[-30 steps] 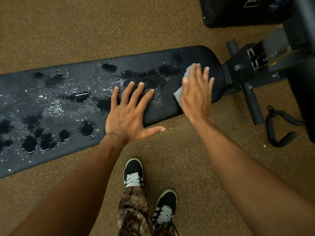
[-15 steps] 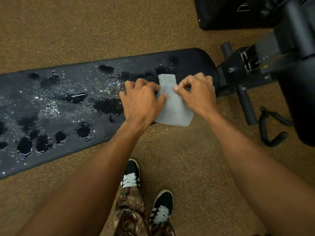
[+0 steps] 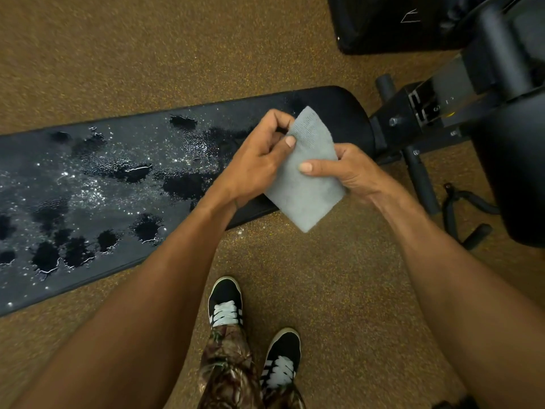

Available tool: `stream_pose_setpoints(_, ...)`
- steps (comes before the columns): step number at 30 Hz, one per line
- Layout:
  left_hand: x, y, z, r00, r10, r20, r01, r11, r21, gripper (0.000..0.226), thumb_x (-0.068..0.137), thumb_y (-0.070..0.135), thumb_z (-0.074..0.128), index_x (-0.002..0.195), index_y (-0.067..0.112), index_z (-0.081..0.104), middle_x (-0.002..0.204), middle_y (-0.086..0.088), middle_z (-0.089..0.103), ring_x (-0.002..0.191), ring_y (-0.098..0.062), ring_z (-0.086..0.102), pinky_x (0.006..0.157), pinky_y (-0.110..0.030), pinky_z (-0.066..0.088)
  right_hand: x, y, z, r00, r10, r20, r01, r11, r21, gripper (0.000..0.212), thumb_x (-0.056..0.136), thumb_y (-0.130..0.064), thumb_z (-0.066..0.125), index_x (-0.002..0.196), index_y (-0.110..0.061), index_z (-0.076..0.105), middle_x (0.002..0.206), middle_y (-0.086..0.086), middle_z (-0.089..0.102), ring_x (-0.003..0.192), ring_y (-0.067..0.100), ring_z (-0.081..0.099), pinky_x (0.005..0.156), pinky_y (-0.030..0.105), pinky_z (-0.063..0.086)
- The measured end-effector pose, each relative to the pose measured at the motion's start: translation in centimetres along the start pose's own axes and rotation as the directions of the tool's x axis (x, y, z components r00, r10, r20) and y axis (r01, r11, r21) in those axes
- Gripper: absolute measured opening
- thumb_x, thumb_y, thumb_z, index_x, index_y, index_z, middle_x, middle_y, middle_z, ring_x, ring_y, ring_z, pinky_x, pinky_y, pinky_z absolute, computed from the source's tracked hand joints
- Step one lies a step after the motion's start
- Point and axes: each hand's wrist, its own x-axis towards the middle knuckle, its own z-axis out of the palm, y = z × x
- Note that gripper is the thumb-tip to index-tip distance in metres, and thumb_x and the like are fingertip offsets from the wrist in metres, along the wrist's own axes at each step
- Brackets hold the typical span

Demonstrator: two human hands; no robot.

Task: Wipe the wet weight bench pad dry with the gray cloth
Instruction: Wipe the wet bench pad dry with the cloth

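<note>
Nearest: two black suede sneakers with white laces point(image 3: 225, 302) and a camouflage-print trouser leg point(image 3: 230, 373) on brown speckled rubber floor point(image 3: 339, 290). Both bare forearms reach forward. Left hand point(image 3: 253, 163) fingers curled, thumb and fingertips pinching the upper left edge of the gray rectangular microfiber cloth point(image 3: 306, 187). Right hand point(image 3: 354, 172) grasps its right side, thumb across the front, fingers behind. Cloth held tilted, diamond-wise, over the right end of the long black padded weight bench pad point(image 3: 88, 178); lower corner hangs past the pad's near edge over the floor. Cannot tell if the cloth touches the pad. Pad's left and middle hold dark puddles and shiny droplets; right end looks matte. Beyond: black metal bench frame point(image 3: 418, 119), black looped handle point(image 3: 466, 214) on the floor to the right.
</note>
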Motion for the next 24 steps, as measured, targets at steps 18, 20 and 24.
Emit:
stream_pose_setpoints(18, -4.1, -5.3, -2.2, 0.985, 0.104, -0.141, 0.111, 0.247, 0.963, 0.056, 0.102, 0.055, 0.031, 0.148, 0.028, 0.045, 0.161, -0.010, 0.036, 0.150, -0.033, 0.028, 0.120, -0.060, 0.019, 3.6, 2.6, 0.0, 0.917, -0.371, -0.149, -0.056, 0.249, -0.967, 0.060, 0.103, -0.024, 0.044, 0.159, -0.027, 0.020, 0.163, 0.006, 0.026, 0.150, 0.033, 0.022, 0.118, 0.058, 0.023)
stream_pose_setpoints(20, -4.6, -6.0, -1.9, 0.990, 0.082, -0.112, 0.092, 0.218, 0.972, 0.065, 0.101, 0.064, 0.026, 0.154, 0.028, 0.037, 0.165, -0.011, 0.026, 0.154, -0.033, 0.019, 0.122, -0.061, 0.012, 4.4, 4.5, 1.3, 0.922, -0.357, -0.150, -0.091, 0.176, -0.980, 0.062, 0.104, -0.030, 0.042, 0.160, -0.028, 0.014, 0.167, 0.002, 0.012, 0.154, 0.033, 0.004, 0.121, 0.060, 0.008)
stream_pose_setpoints(24, -4.6, -5.8, -1.7, 0.991, 0.065, -0.120, 0.106, 0.190, 0.976, 0.084, 0.093, 0.080, 0.020, 0.157, 0.027, 0.030, 0.167, -0.010, 0.021, 0.155, -0.031, 0.012, 0.122, -0.061, 0.010, 4.7, 4.8, 2.9, 0.883, -0.428, -0.191, -0.131, 0.165, -0.977, 0.059, 0.105, -0.040, 0.036, 0.159, -0.030, 0.015, 0.167, 0.002, 0.011, 0.154, 0.034, 0.003, 0.121, 0.060, 0.004)
